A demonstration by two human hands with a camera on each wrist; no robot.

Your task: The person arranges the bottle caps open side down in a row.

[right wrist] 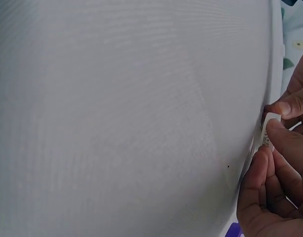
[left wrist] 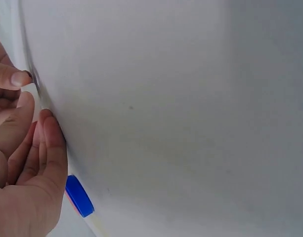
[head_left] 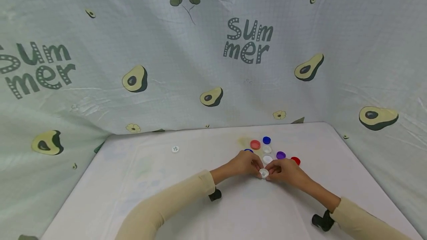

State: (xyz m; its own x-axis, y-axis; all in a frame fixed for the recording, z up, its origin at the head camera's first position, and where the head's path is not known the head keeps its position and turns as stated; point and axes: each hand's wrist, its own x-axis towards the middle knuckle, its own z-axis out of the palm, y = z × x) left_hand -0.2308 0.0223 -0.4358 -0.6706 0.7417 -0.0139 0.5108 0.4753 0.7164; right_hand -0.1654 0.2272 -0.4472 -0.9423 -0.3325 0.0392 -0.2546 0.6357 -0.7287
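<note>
Both hands meet over the right half of the table around a white bottle cap (head_left: 264, 173) with a dark mark on its top. On its left side the left hand (head_left: 247, 163) pinches the cap between thumb and fingers. From the other side the right hand (head_left: 287, 171) pinches the same cap. In the right wrist view the cap (right wrist: 273, 118) is seen edge-on, partly covered by the fingers. Just beyond the hands lie a white cap (head_left: 268, 159) and a purple cap (head_left: 281, 155). A blue cap (head_left: 248, 150) is half hidden behind the left hand.
Farther back are a light red cap (head_left: 255, 144), a blue cap (head_left: 266, 140) and another white cap (head_left: 267, 149). A red cap (head_left: 295, 161) sits behind the right hand. Alone on the left lies a marked white cap (head_left: 175, 149). A printed curtain (head_left: 186, 55) hangs behind the table (head_left: 160, 180).
</note>
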